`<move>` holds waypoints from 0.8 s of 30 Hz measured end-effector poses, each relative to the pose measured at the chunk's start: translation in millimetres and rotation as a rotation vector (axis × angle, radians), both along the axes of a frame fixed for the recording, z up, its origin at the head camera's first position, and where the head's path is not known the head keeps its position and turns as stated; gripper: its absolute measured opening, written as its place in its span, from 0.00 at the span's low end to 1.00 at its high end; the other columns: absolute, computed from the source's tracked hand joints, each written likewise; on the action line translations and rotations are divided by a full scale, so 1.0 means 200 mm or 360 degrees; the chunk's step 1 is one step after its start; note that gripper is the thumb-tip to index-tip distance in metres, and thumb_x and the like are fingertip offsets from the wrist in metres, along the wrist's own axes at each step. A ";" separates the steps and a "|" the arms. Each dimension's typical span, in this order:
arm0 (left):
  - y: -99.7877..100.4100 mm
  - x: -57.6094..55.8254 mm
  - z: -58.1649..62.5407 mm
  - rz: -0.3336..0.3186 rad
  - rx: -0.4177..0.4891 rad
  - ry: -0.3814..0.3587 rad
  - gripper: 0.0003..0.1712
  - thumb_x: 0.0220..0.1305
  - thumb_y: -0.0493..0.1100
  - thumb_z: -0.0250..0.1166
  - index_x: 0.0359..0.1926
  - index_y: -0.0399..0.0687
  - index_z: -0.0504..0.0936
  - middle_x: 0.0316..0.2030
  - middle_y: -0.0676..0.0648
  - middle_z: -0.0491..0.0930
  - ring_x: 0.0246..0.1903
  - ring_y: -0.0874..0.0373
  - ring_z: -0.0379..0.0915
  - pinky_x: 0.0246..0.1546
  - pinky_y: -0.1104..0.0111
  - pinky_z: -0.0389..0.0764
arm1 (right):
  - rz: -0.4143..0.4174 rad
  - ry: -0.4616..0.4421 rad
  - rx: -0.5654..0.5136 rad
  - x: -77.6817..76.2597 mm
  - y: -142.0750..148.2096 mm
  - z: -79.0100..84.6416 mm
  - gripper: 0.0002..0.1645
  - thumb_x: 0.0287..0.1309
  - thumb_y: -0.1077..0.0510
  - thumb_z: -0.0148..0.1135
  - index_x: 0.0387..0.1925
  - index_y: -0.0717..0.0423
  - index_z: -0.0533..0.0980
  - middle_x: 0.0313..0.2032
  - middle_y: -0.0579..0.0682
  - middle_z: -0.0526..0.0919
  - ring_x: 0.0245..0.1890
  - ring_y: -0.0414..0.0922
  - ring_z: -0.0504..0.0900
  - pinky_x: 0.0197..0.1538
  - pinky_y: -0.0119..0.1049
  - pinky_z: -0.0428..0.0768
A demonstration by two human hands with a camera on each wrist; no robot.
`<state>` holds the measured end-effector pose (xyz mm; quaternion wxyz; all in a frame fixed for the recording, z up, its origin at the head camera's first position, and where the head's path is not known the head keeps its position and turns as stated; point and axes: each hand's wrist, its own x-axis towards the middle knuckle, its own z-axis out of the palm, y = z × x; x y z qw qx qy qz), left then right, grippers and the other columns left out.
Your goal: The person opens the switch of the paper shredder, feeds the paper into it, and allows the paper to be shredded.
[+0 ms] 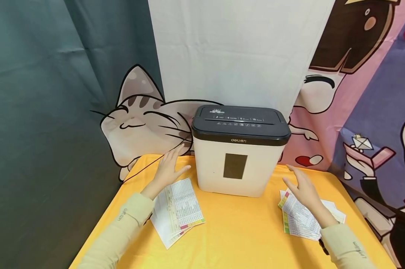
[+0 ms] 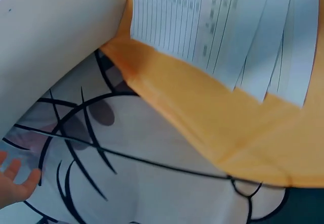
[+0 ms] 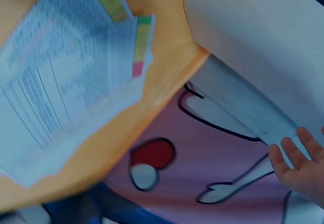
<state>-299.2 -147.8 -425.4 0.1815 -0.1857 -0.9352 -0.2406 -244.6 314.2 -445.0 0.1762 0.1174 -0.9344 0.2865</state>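
A paper shredder [image 1: 209,164] with a white bin and dark top stands at the back of the table, its feed slot facing up. To its left, my left hand [image 1: 168,168] is held with fingers extended and nothing in it, over a fanned stack of printed sheets [image 1: 185,205]. My right hand [image 1: 304,190] is likewise empty, fingers apart, above a second pile of printed sheets [image 1: 300,222] on the right. In the left wrist view, fingers [image 2: 17,181] show beside the bin; the right wrist view shows spread fingers [image 3: 298,158] near the bin's other side.
The table wears a yellow cloth [image 1: 236,228]. Close behind the shredder hangs a printed curtain with a cartoon cat [image 1: 138,119]. A dark cable [image 1: 145,166] slants over the table's left back corner.
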 end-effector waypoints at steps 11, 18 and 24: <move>0.03 -0.01 0.21 -0.0092 -0.0120 0.0156 0.48 0.58 0.58 0.65 0.72 0.56 0.51 0.67 0.39 0.60 0.66 0.40 0.56 0.64 0.42 0.58 | 0.0137 0.0145 0.0076 0.02 -0.02 0.21 0.30 0.59 0.59 0.61 0.60 0.67 0.65 0.55 0.69 0.71 0.54 0.66 0.68 0.54 0.66 0.64; 0.09 -0.04 0.36 -0.0109 -0.0096 0.0174 0.46 0.59 0.59 0.64 0.72 0.54 0.53 0.69 0.40 0.55 0.66 0.38 0.52 0.61 0.39 0.59 | 0.0130 0.0183 0.0164 0.02 -0.03 0.37 0.30 0.60 0.56 0.61 0.60 0.66 0.66 0.54 0.69 0.72 0.53 0.65 0.70 0.52 0.66 0.68; 0.10 -0.05 0.47 -0.0178 -0.0126 0.0227 0.46 0.58 0.57 0.65 0.71 0.52 0.54 0.68 0.37 0.57 0.66 0.38 0.53 0.61 0.38 0.57 | 0.0108 0.0222 0.0369 0.00 -0.05 0.46 0.31 0.59 0.54 0.62 0.59 0.66 0.66 0.55 0.68 0.72 0.53 0.65 0.69 0.53 0.65 0.67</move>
